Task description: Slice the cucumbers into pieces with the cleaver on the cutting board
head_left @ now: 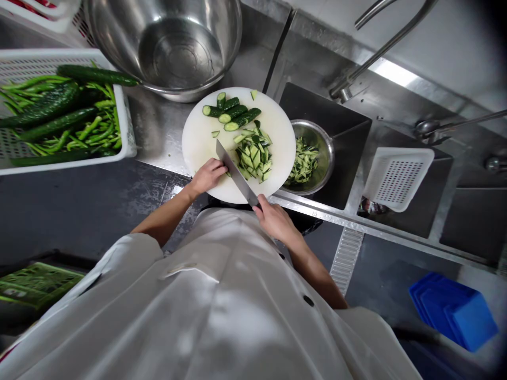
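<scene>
My right hand (276, 219) is closed round the handle of a kitchen knife (237, 177), whose blade slants across a round white cutting board (194, 142). Close to the blade's left side, my left hand (208, 176) rests on the board with its fingers curled together; whatever they hold is hidden. Sliced cucumber (253, 155) lies heaped just right of the blade. Several short lengths of cucumber (233, 114) sit at the board's far side, with a few loose slices near them. More cut cucumber (304, 161) fills part of a steel bowl (331, 158) beside the board.
A big steel basin (174, 47) stands behind the board. Left of it, a white basket (129, 126) holds whole cucumbers (51, 105) and green peppers (95, 129). Sinks with taps (344, 87) and a white colander (400, 174) lie to the right; blue bins (451, 311) stand lower right.
</scene>
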Action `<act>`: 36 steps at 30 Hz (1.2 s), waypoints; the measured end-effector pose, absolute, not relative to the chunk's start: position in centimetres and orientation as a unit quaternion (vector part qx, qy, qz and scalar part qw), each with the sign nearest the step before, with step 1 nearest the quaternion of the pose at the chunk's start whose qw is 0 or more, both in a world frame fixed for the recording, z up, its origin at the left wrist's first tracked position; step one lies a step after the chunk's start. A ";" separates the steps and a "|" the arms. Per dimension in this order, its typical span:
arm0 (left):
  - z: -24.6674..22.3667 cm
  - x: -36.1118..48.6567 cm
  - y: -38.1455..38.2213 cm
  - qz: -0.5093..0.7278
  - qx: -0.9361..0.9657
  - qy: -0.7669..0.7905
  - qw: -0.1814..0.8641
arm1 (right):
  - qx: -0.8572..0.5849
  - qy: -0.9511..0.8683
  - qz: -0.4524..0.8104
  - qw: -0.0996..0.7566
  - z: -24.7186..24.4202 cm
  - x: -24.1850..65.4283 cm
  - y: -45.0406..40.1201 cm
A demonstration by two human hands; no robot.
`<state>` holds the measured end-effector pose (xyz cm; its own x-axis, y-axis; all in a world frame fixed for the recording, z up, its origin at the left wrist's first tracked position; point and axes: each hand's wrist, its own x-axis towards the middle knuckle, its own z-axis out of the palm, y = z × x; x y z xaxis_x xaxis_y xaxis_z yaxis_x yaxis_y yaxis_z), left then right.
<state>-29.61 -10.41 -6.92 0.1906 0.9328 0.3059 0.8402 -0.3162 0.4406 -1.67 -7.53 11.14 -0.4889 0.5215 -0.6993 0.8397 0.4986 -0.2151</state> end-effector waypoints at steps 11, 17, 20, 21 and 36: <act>-7.0 -29.5 -10.7 0.297 0.750 0.580 0.113 | 0.430 0.835 -0.281 0.197 8.5 -1.7 -7.4; -4.5 -33.8 -4.7 0.392 0.594 0.695 0.106 | 0.393 0.863 -0.278 0.152 10.0 5.1 -6.9; -2.7 -34.7 0.8 0.305 0.614 0.715 0.135 | 0.328 0.877 -0.288 0.200 9.6 5.8 -6.6; -2.3 -34.3 2.5 0.256 0.632 0.717 0.143 | 0.317 0.877 -0.289 0.215 9.3 5.6 -6.5; 0.8 -32.7 -0.9 0.197 0.460 0.850 0.167 | 0.499 0.792 -0.287 0.206 7.5 1.5 -6.7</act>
<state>-32.71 -0.91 0.82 -0.5213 0.8472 -0.1025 0.7155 0.4994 0.4886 1.49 -6.67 7.52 -0.4174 0.6715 -0.6123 0.9078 0.3379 -0.2484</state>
